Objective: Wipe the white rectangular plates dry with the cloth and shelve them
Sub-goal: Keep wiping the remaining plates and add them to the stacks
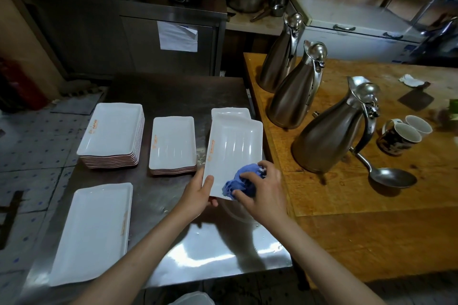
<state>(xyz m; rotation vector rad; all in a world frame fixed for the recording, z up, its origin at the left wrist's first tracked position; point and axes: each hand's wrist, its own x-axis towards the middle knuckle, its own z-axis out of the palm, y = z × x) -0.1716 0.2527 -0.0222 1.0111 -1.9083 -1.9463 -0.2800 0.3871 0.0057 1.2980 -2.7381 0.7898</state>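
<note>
White plate point(233, 146) gripped by left hand point(198, 195); right hand point(262, 193) presses blue cloth point(244, 181) on it.

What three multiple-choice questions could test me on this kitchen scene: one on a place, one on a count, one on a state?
1. Where does the ladle lie?
A. steel table
B. wooden counter
C. floor

2. How many steel jugs stand on the wooden counter?
A. two
B. three
C. five

3. What is the right hand doing?
A. hanging idle
B. lifting a mug
C. pressing the blue cloth on the held plate

Answers: 1 B, it rests beside the nearest jug. 2 B, three stand in a row. 3 C, the left hand grips the plate's corner.
</note>
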